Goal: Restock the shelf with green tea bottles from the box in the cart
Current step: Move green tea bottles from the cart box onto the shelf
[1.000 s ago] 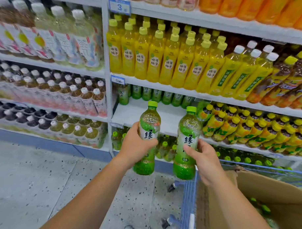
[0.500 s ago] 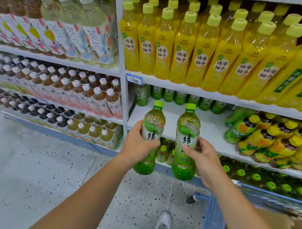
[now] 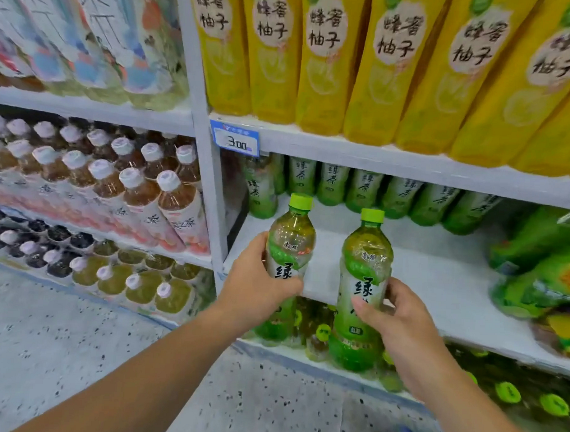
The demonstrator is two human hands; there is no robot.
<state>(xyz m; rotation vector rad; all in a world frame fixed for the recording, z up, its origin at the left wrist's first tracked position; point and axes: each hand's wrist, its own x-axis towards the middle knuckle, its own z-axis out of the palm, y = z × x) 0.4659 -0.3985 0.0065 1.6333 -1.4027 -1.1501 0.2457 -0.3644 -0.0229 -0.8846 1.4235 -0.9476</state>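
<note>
Head view: our left hand [image 3: 258, 286] and right hand [image 3: 399, 320] each clasp full green tea bottle [image 3: 362, 283] mid-label; likely heavy, slick plastic.

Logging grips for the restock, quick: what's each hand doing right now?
Left hand: closed on a green-capped plastic green tea bottle.
Right hand: closed on a second green-capped plastic green tea bottle.
</note>
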